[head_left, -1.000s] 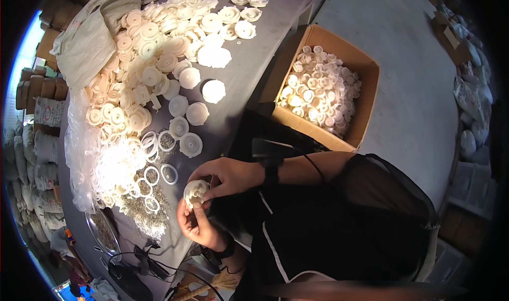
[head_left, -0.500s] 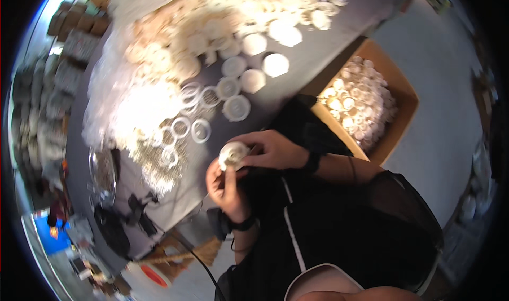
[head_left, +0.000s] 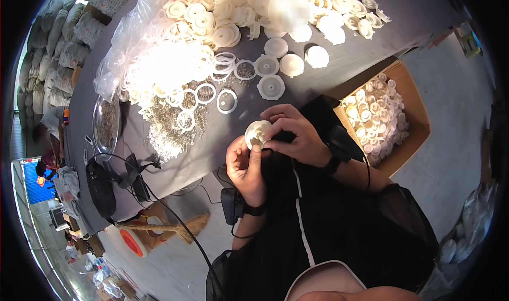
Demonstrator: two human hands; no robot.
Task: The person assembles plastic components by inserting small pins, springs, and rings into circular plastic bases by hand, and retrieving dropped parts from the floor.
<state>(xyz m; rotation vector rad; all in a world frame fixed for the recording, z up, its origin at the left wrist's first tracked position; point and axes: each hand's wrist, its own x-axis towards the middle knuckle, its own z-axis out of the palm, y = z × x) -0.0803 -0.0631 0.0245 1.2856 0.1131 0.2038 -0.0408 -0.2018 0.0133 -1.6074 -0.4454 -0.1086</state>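
Observation:
Between both hands, near the table's front edge, is a round cream plastic part (head_left: 256, 133) with a hollow, ridged middle. My left hand (head_left: 246, 167) grips its near side, thumb pressed on the rim. With thumb and fingertips, my right hand (head_left: 298, 136) pinches its right edge; whether something small is also in those fingers is hidden. Beyond the hands lie loose white rings (head_left: 227, 101), round white caps (head_left: 271, 87) and a cream disc (head_left: 291, 65). A heap of small metal pieces (head_left: 169, 131) spreads on the table to the left.
A large pile of cream plastic parts (head_left: 233, 9) covers the far table beside clear plastic bags (head_left: 124, 52). An open cardboard box (head_left: 419, 121) of similar parts stands at right. At left are a clear dish (head_left: 107, 126) of small pieces, a black pouch (head_left: 99, 189) and cables.
The whole view has shifted, so the table and hands appear further right. The fingers of my right hand have lifted and spread somewhat; the cream part stays between both hands.

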